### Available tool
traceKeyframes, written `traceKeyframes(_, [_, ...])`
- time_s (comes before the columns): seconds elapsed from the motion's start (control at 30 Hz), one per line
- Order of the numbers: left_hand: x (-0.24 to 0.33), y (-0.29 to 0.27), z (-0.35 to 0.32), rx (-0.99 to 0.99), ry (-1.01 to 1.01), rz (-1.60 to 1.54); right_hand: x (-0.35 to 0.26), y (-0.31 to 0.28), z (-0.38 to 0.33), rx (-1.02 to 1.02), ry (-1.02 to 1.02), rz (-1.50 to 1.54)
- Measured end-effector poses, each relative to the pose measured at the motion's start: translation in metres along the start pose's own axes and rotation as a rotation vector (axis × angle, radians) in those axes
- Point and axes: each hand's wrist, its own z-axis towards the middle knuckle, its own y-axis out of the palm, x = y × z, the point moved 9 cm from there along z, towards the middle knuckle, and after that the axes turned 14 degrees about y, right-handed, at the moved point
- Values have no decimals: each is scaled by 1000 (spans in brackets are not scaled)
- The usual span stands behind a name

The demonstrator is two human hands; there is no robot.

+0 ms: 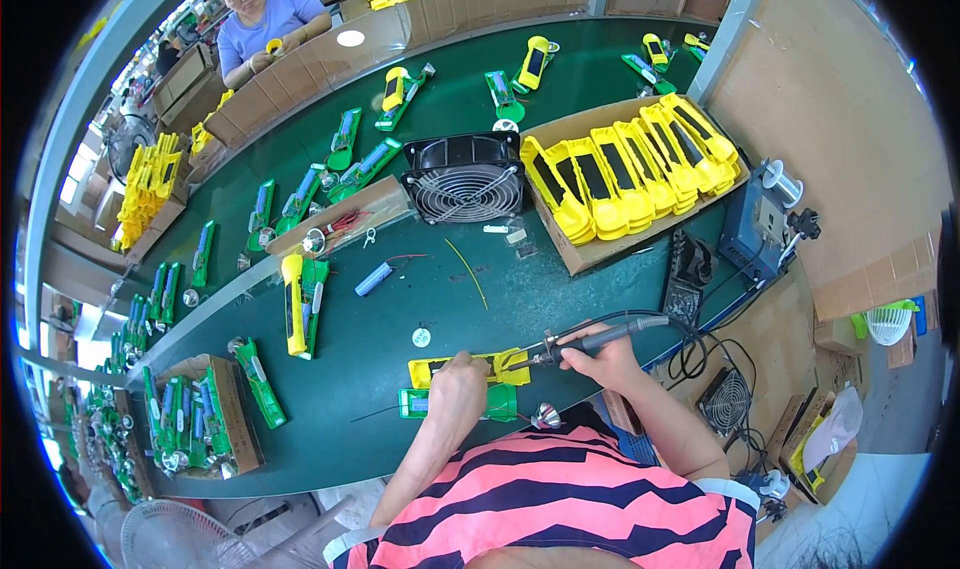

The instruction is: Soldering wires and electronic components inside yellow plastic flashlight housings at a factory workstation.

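My right hand [607,363] is closed round the handle of a soldering iron [612,335], its tip down at a yellow flashlight casing [515,369] with a dark panel. My left hand [458,387] is closed on the same casing, fingers bunched together; any small part under them is hidden. Just nearer to me lies a green casing half [502,402], partly behind my left hand. A shiny round lamp reflector [546,416] rests at its right end, close to my body. A small white disc [421,338] lies beyond my left hand.
Ahead stand a black fan [464,181] and a cardboard box [590,256] of yellow casings. A blue soldering station [752,231] and iron stand [688,279] are at right. Nearby lie a blue battery [374,279] and a yellow-green flashlight [294,304]. A co-worker [262,29] sits far left.
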Motion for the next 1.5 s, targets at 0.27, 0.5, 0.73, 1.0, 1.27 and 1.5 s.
traceKeyframes(0.27, [-1, 0, 1, 4, -2, -24, 19, 10, 9, 13, 49, -53])
traceKeyframes(0.5, [-1, -3, 1, 19, 4, -59, 23, 13, 7, 21, 33, -35])
traceKeyframes(0.73, [-4, -1, -1, 34, -16, -44, 21, 13, 5, 6, 74, 40])
traceKeyframes(1.0, [-4, -1, -1, 40, -2, -21, -11, 10, -18, 61, -266, -79])
traceKeyframes(1.27, [-1, -1, 2, 47, 21, -10, -8, 61, -34, 86, -305, -383])
traceKeyframes(1.5, [-1, 1, 1, 15, 5, 2, -7, 84, -30, -76, -322, -474])
